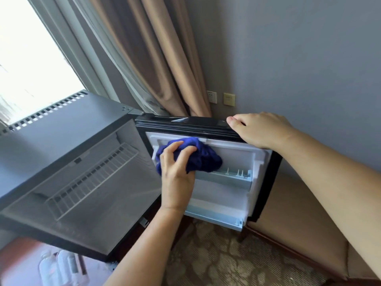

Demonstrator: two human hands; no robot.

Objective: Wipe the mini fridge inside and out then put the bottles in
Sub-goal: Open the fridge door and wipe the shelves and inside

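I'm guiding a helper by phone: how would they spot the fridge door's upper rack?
Find the black mini fridge beside the window, its door swung open to the right. Two pale racks sit on the door's white lining; the upper rack is beside the blue cloth the left hand grips. Unlike the plain lower rack, it carries small upright pegs.

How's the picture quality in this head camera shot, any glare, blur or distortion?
Head view: the window is blown out white; the bottles at bottom left are blurred; wide-angle distortion slants the curtain and the fridge door; the blue cloth in the left hand is fairly sharp.
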